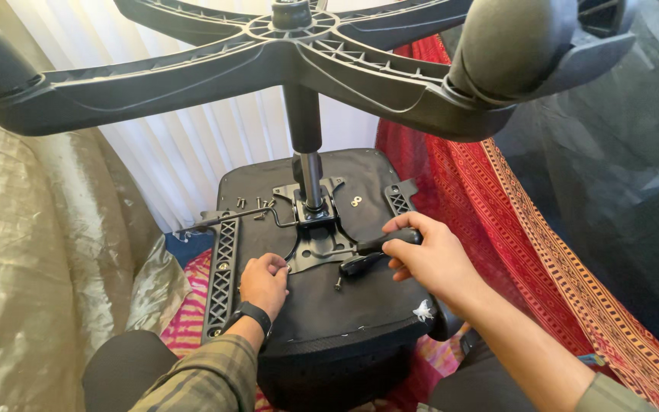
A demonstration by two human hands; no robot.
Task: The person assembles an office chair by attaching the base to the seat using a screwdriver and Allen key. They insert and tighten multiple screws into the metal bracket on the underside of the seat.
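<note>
an upturned black chair seat (345, 305) lay in front of the person, its underside facing up, with the metal mounting plate (316, 236) fixed near its middle. out of that plate rose the gas cylinder (306, 152), carrying the black five-armed base (215, 72) overhead, with one caster (509, 46) at the upper right of the plate. the right hand (429, 255) was closed around a black tool handle (379, 244) just right of the plate, the tool's working end lying at the plate's right edge. the left hand (263, 281) was curled into a loose fist, fingers together, resting at the plate's lower left corner; whether it pinched anything could not be told. a black wristband (252, 314) sat on that wrist. loose screws (257, 204) lay left of the plate's far end, a small washer (356, 201) to the plate's right, and one bolt (338, 284) just below it. a black perforated arm bracket (223, 267) ran along the seat's edge, well left of the plate. a red patterned cloth (512, 229) spread out to the right.
</note>
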